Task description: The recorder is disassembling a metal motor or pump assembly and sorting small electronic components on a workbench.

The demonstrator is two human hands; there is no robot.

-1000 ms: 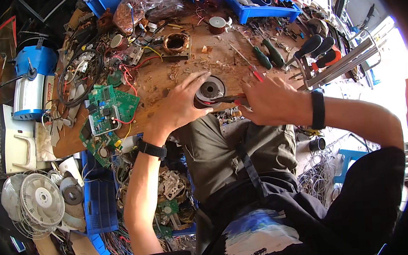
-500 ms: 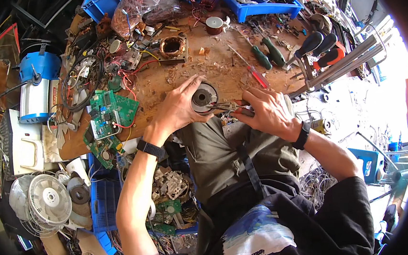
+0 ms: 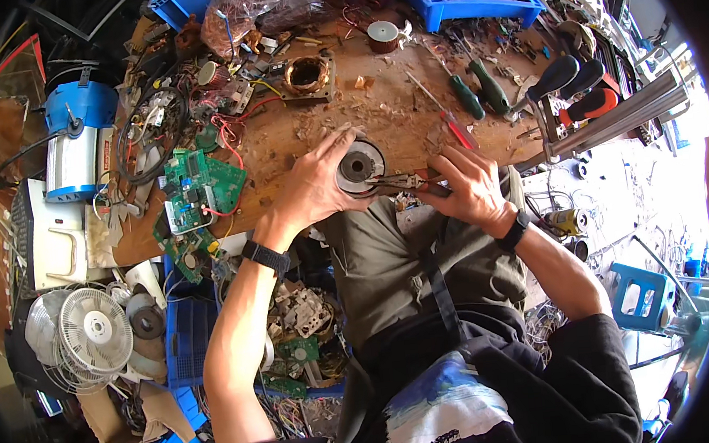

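Observation:
At the near edge of the wooden workbench, my left hand is closed around a round grey metal part with a raised hub and a dark centre hole. Its exact kind is not clear. From the right, a pair of pliers reaches to the part's lower right rim. My right hand grips their handles, and the jaws meet the rim. What lies between the jaws is too small to tell. The left palm and fingers hide the part's left side.
Screwdrivers lie right of my hands, beside dark-handled tools in a metal rack. Green circuit boards and wires pile up at left. A copper-wound stator sits farther back, near a blue tray. A white fan stands lower left.
The whole view has shifted slightly, with bench items now a little farther right. My left hand still holds the round part, and the pliers stay at its rim with a slightly different angle.

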